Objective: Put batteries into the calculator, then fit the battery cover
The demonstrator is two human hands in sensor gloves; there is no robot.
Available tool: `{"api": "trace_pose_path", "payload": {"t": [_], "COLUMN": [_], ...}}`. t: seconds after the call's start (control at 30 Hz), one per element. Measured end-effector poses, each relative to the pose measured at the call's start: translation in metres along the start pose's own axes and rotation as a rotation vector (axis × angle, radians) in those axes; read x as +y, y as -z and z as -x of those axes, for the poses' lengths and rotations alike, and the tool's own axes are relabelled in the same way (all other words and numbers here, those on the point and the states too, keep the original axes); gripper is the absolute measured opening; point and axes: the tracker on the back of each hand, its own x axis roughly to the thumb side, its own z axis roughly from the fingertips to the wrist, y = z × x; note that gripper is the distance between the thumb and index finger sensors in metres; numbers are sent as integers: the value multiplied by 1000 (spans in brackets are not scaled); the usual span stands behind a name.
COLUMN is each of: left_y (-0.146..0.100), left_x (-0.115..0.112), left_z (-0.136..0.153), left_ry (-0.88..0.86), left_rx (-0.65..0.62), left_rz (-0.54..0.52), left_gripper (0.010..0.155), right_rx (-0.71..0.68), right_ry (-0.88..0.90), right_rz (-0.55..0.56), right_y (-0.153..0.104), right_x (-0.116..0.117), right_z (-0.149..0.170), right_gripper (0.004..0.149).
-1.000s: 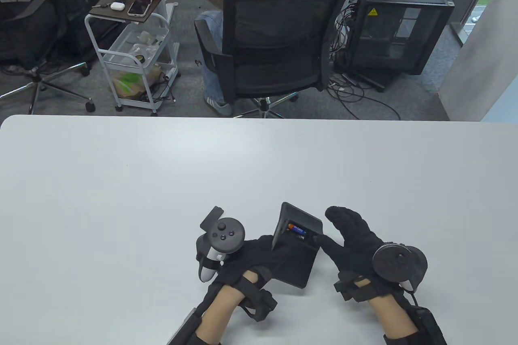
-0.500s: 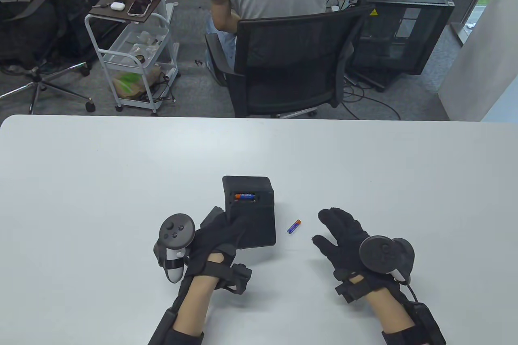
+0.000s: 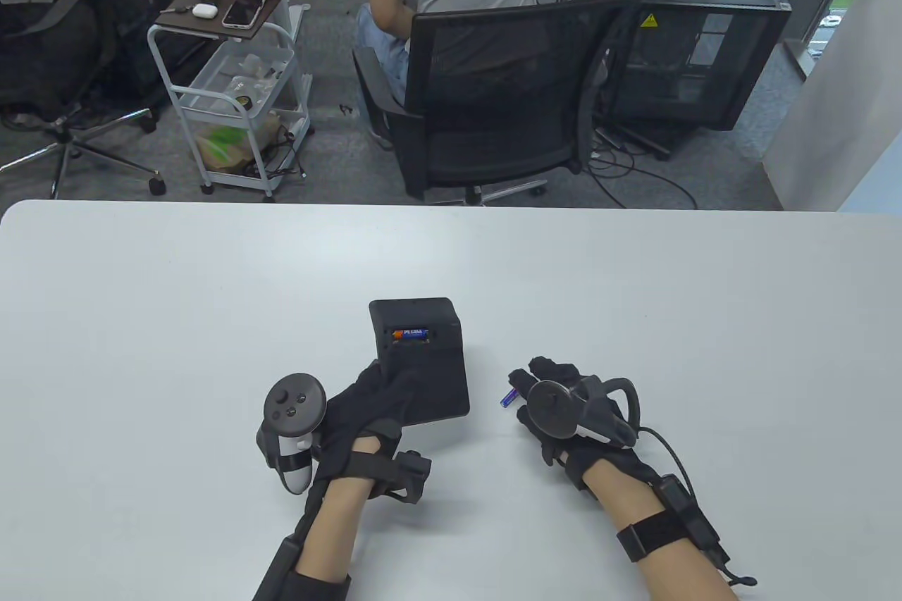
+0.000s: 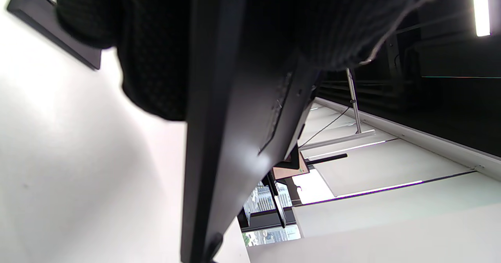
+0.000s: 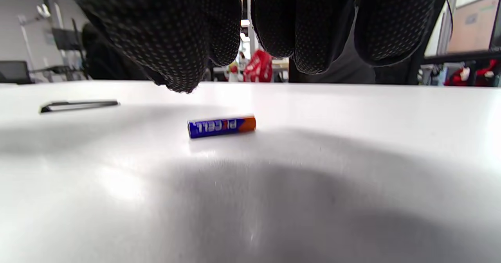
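Note:
The black calculator lies back up on the white table. One blue-orange battery sits in its open compartment. My left hand grips the calculator's near left part; in the left wrist view its fingers wrap the calculator's edge. A second battery lies loose on the table to the right. My right hand hovers over it, fingers spread just above the battery, not touching. A flat black cover lies on the table beyond; it also shows in the left wrist view.
The table's far edge runs across the middle of the table view. Behind it are a black office chair with a seated person and a white cart.
The left hand moved the calculator left and away and laid it back up. A battery now lies loose on the table. The right hand turned palm down and moved left over it.

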Motion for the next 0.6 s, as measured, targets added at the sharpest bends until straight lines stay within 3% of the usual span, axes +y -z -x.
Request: {"api": "trace_pose_path", "payload": {"t": [0.4,0.6], "left_y": [0,1], "left_x": [-1,-2], "left_z": [1,1], "left_ry": [-9,-12], "left_rx": [8,11], "left_rz": [28,37], "left_gripper": [59,59], "right_rx": [67,61], "right_ry": [-54,-41], "right_rz": [-82,-90], "right_y": [27,29], "right_x": [15,22], "right_z": [-6,-7], "right_gripper": [57,49]}}
